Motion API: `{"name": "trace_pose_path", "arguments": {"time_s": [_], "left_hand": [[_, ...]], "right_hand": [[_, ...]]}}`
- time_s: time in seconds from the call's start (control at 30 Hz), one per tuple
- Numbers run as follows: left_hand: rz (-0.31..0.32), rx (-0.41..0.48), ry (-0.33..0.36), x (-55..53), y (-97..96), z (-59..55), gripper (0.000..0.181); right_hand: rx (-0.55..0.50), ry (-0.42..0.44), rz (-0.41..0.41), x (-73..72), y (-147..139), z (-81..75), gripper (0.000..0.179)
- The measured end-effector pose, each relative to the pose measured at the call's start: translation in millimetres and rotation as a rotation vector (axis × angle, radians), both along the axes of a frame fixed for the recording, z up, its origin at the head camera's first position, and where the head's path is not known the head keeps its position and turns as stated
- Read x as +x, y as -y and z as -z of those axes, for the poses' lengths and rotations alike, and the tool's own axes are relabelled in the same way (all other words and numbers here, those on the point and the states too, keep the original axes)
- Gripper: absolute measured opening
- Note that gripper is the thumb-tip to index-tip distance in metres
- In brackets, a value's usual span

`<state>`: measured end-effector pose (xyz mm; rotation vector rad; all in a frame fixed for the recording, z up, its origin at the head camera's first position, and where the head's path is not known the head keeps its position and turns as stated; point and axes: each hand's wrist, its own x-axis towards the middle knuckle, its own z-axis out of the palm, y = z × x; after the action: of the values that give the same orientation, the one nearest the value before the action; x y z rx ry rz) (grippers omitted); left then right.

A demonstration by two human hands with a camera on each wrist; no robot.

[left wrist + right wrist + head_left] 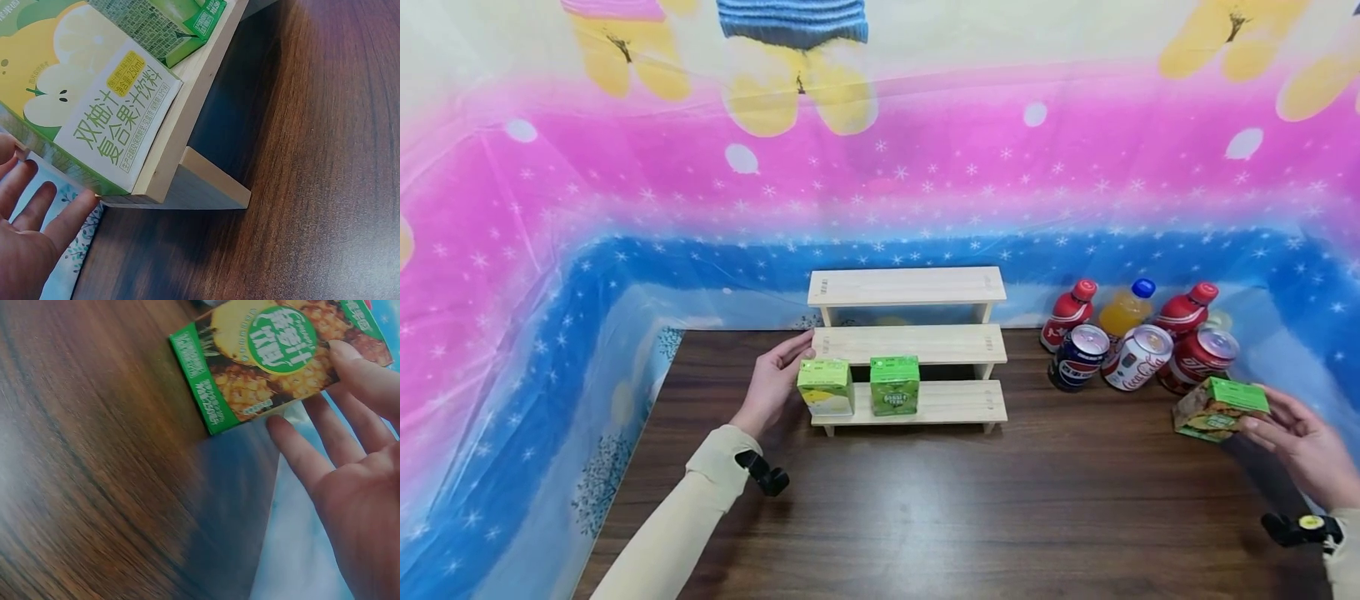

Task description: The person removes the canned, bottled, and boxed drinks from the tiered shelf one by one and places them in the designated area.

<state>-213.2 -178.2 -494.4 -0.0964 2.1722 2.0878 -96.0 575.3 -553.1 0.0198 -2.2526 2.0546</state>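
Pineapple box [1206, 414] risk: pinched only near its right end, it could have twisted or slipped had the fingertips loosened.
Red can [1199, 357] risk: it stood just behind that box, so a low swing leftward might have knocked it against the white can [1138, 358] or the bottles [1067, 318].
Citrus box [829, 398] risk: at the left end of the bottom step [958, 404], it could have been pushed askew by a nudge from the left hand [767, 385].
Right hand [1303, 442]: gripped the pineapple box, thumb on its front.
Left hand: fingers loosely spread beside the citrus box and the rack [906, 286]; whether they touched either could not be told.
Pineapple box place: at the right hand's fingertips, tilted, well apart from the left hand; contact with the table [1037, 508] was unclear.
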Motion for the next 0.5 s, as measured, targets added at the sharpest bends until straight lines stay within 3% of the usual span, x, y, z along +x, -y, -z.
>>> {"name": "trace_pose_path", "arguments": {"time_s": [0.13, 0.3, 0.5], "left_hand": [[0.003, 0.000, -0.008, -0.8, 1.1, 1.1, 0.046], [0.006, -0.003, -0.011, -0.4, 0.4, 1.2, 0.046], [0.000, 0.000, -0.012, 0.1, -0.8, 0.5, 0.046]], "right_hand": [[-0.049, 0.007, -0.063, -2.1, -5.2, -0.9, 0.065], [0.010, 0.037, -0.057, -4.5, -5.8, -3.6, 0.070], [0.240, 0.071, -0.001, -9.1, -3.7, -7.6, 0.068]]}}
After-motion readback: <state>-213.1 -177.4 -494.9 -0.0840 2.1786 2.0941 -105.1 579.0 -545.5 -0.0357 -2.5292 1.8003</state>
